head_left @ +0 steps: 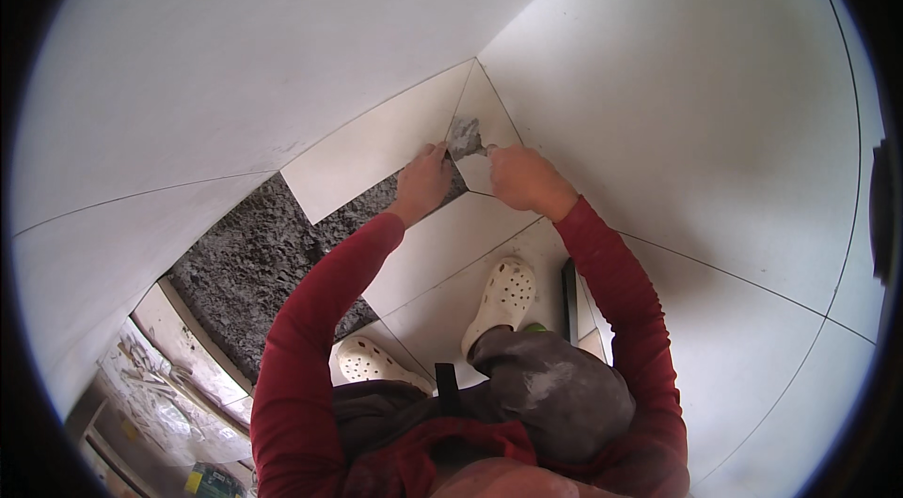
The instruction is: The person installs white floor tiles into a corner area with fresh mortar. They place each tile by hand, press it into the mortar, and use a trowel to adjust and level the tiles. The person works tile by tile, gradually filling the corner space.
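Note:
My right hand (529, 180) is closed around the handle of a small trowel (466, 137). The grey, mortar-smeared blade points left, over the joint between two pale tiles near the wall corner. Curled at the near right corner of the long pale floor tile (376, 133) is my left hand (425, 183), its fingertips on the tile's edge; how firmly they grip is hidden. This tile lies along the far wall, next to a narrow tile (489, 108) in the corner. Rough dark mortar (249, 253) shows along its near side and to the left.
Large white wall panels (696, 94) rise on the far and right sides. Below my hands are laid floor tiles (451, 249), with my pale clogs (503, 296) on them. At the lower left, a ledge (193, 347) borders the mortar, with debris (165, 395) beyond. A dark upright strip (570, 300) stands beside my right clog.

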`<state>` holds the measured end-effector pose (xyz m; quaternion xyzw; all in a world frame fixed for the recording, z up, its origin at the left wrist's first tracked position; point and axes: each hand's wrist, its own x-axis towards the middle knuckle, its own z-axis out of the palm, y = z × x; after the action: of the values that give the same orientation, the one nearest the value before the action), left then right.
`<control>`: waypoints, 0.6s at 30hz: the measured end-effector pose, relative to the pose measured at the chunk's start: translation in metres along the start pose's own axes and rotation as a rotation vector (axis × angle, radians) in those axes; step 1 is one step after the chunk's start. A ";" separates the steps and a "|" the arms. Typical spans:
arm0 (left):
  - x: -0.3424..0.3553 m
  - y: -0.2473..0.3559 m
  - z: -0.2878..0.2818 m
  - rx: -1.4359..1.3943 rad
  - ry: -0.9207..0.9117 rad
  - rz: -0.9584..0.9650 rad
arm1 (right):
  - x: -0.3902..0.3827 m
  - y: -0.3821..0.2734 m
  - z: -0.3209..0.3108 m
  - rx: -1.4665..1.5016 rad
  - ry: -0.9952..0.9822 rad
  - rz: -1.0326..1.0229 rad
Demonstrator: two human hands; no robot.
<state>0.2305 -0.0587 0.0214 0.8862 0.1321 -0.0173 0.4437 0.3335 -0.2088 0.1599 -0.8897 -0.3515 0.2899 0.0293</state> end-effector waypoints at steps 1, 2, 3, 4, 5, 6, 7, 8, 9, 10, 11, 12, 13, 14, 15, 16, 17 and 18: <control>0.000 0.000 0.000 0.004 0.000 0.007 | 0.001 0.003 0.002 0.002 -0.006 0.000; 0.000 0.000 0.001 0.007 0.000 0.014 | 0.002 0.004 0.002 0.003 -0.012 0.000; 0.000 0.000 0.001 0.004 -0.004 0.011 | 0.002 0.004 0.002 0.007 -0.010 0.005; 0.001 0.000 0.002 0.001 -0.008 0.007 | 0.002 0.004 0.002 0.012 -0.009 0.011; 0.001 -0.001 0.002 0.000 -0.011 0.003 | 0.003 0.004 0.002 0.018 -0.007 0.014; 0.001 -0.001 0.002 0.005 -0.010 0.004 | 0.004 0.004 0.001 0.013 -0.016 0.012; 0.001 -0.002 0.001 0.010 -0.009 0.006 | 0.005 0.003 0.000 0.008 -0.025 0.009; 0.000 -0.002 0.001 0.013 -0.008 0.008 | 0.005 0.002 -0.001 0.002 -0.034 0.009; 0.000 -0.002 0.001 0.015 -0.007 0.005 | 0.005 0.001 -0.003 0.000 -0.038 0.011; 0.000 -0.002 0.001 0.018 -0.005 0.002 | 0.005 -0.001 -0.005 -0.002 -0.042 0.014; 0.000 0.000 0.000 0.021 -0.005 -0.001 | 0.004 -0.002 -0.006 -0.004 -0.048 0.017; 0.000 0.001 -0.001 0.033 -0.023 -0.007 | 0.005 0.000 -0.004 -0.011 -0.035 0.008; 0.000 0.003 -0.002 0.045 -0.041 -0.013 | 0.006 0.004 0.000 -0.017 -0.022 -0.002; 0.000 0.004 -0.003 0.056 -0.059 -0.020 | 0.006 0.004 0.000 -0.024 -0.011 -0.011; 0.000 0.005 -0.004 0.044 -0.056 -0.012 | 0.005 0.004 -0.002 -0.025 -0.017 -0.012; -0.001 0.005 -0.006 0.032 -0.054 -0.005 | 0.004 0.004 -0.004 -0.027 -0.023 -0.014; -0.001 0.004 -0.006 0.022 -0.048 0.000 | 0.004 0.002 -0.007 -0.027 -0.028 -0.019; -0.001 0.003 -0.006 0.026 -0.047 -0.004 | 0.005 0.001 -0.007 -0.035 -0.036 -0.010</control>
<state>0.2295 -0.0559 0.0276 0.8910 0.1232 -0.0405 0.4351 0.3409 -0.2059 0.1632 -0.8829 -0.3616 0.2993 0.0087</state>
